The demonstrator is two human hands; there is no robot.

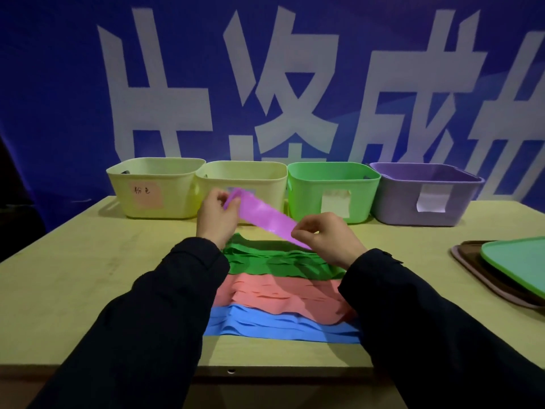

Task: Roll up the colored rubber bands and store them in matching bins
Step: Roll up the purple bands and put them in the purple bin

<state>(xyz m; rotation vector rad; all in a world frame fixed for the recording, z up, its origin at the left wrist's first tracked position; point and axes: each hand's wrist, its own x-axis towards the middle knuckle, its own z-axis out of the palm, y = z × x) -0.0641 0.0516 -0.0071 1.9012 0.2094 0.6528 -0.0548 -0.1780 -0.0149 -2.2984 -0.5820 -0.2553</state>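
Note:
A flat purple band (264, 214) is stretched in the air above the table between both hands. My left hand (216, 218) pinches its far end, my right hand (323, 234) pinches its near end. Below them lie layered piles of bands: green (277, 261), pink (280, 293) and blue (280, 326). Along the back stand a yellow bin with a pink label (153, 187), a second yellow bin (244, 177), a green bin (331, 190) and a purple bin (424, 193).
The wooden table (97, 270) ends at a near edge below the blue pile. Stacked trays, a green one (519, 261) on a brown one, sit at the right edge. A blue banner with white characters hangs behind the bins.

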